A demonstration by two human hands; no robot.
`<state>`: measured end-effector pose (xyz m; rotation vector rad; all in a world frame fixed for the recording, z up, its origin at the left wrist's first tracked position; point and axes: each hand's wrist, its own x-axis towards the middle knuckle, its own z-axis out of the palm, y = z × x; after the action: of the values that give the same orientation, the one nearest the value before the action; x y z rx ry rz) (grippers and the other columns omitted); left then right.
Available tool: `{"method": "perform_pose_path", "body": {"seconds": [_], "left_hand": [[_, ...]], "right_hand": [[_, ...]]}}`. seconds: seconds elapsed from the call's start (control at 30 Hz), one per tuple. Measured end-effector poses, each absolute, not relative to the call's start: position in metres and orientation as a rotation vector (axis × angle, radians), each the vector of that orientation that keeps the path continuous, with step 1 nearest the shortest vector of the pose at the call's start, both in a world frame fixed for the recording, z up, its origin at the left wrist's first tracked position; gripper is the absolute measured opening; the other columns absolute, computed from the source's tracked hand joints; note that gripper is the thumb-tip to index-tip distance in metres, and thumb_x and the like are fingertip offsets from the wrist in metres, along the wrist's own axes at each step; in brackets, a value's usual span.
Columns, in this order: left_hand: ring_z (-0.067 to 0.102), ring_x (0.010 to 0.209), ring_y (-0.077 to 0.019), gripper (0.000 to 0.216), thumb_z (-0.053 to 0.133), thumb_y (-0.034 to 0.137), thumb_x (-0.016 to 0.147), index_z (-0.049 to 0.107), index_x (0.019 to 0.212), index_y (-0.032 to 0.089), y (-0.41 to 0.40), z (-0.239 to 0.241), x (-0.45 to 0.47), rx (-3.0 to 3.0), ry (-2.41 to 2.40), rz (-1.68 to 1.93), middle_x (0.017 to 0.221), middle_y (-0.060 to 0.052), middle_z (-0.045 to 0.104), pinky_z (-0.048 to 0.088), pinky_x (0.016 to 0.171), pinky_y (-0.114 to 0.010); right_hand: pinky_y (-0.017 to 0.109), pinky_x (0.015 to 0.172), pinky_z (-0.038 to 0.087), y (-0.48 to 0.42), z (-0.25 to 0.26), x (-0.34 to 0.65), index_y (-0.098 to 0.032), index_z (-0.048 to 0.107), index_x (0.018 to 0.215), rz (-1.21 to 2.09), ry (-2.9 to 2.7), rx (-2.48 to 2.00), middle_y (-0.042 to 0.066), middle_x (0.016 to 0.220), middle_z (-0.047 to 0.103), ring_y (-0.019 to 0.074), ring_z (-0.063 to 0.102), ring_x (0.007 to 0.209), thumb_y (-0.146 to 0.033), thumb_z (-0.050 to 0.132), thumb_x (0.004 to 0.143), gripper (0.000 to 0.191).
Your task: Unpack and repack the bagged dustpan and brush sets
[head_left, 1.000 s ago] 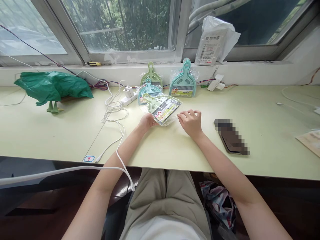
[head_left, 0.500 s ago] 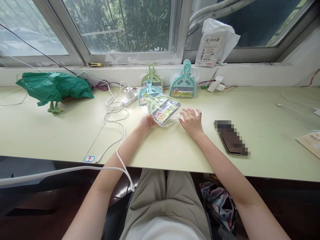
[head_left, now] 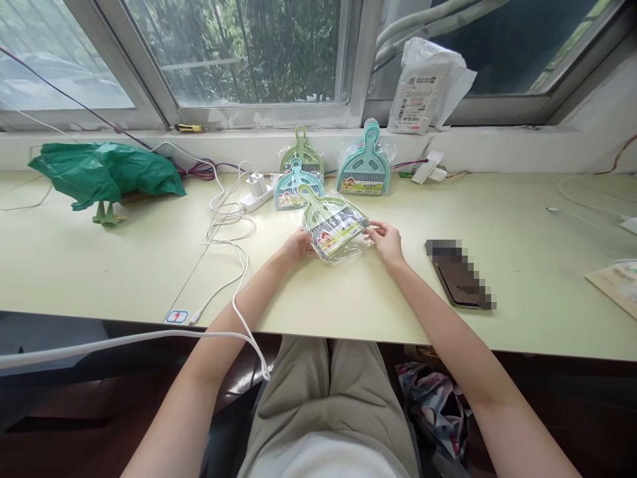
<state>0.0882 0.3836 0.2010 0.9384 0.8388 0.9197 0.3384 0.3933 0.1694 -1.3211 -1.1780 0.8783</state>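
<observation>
A green dustpan and brush set (head_left: 332,222) in a clear plastic wrapper is held tilted above the table, its handle pointing away from me. My left hand (head_left: 297,247) grips its left lower edge, with some fingers hidden behind it. At the right corner, my right hand (head_left: 386,240) is closed on the set's edge and wrapper. Just behind lies a smaller-looking blue dustpan set (head_left: 295,180), partly overlapped by the held one. Another green dustpan set (head_left: 301,151) leans on the wall, and a stack of blue dustpan sets (head_left: 367,162) leans to its right.
A phone (head_left: 458,275) lies right of my hands. White cables (head_left: 231,229) and a power strip (head_left: 257,198) are on the left, beyond them a green plastic bag (head_left: 107,172). A cutter knife (head_left: 189,128) and a white parcel (head_left: 423,93) rest on the sill.
My right hand has closed on the right corner of the green dustpan set, where it was open and apart before. The set has shifted slightly right and towards me.
</observation>
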Motion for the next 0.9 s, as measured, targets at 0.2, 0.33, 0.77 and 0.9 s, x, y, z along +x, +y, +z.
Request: {"method": "perform_pose_path", "body": {"seconds": [0.2, 0.33, 0.77, 0.9], "left_hand": [[0.064, 0.063, -0.0150, 0.034, 0.051, 0.013, 0.055, 0.056, 0.089, 0.015, 0.383, 0.205, 0.086, 0.927, 0.840, 0.966, 0.077, -0.001, 0.068, 0.054, 0.060, -0.028], [0.064, 0.066, -0.0153, 0.032, 0.051, 0.013, 0.056, 0.057, 0.088, 0.014, 0.383, 0.204, 0.084, 0.912, 0.846, 0.977, 0.078, -0.003, 0.068, 0.054, 0.063, -0.029], [0.063, 0.065, -0.0157, 0.036, 0.051, 0.014, 0.056, 0.056, 0.091, 0.016, 0.383, 0.204, 0.086, 0.938, 0.841, 0.985, 0.079, -0.002, 0.068, 0.054, 0.061, -0.031], [0.065, 0.068, -0.0164, 0.042, 0.052, 0.013, 0.054, 0.053, 0.097, 0.017, 0.384, 0.202, 0.087, 0.954, 0.825, 0.988, 0.081, 0.000, 0.067, 0.054, 0.061, -0.032]], "right_hand": [[0.025, 0.063, 0.046, 0.394, 0.172, 0.343, -0.017, 0.069, 0.088, 1.018, -1.004, -1.277, 0.004, 0.079, 0.072, 0.0115, 0.063, 0.063, -0.035, 0.075, 0.062, 0.032], [0.020, 0.058, 0.044, 0.394, 0.177, 0.346, -0.018, 0.069, 0.075, 1.053, -0.871, -1.248, -0.001, 0.068, 0.066, 0.0068, 0.055, 0.058, -0.030, 0.080, 0.056, 0.025], [0.031, 0.074, 0.046, 0.390, 0.176, 0.345, -0.021, 0.061, 0.096, 0.675, -1.118, -1.435, 0.005, 0.098, 0.063, 0.0149, 0.056, 0.077, -0.028, 0.065, 0.069, 0.028], [0.038, 0.087, 0.041, 0.377, 0.185, 0.334, -0.020, 0.061, 0.086, 0.026, -1.446, -1.521, 0.008, 0.099, 0.062, 0.0214, 0.053, 0.092, -0.020, 0.059, 0.074, 0.013]]}}
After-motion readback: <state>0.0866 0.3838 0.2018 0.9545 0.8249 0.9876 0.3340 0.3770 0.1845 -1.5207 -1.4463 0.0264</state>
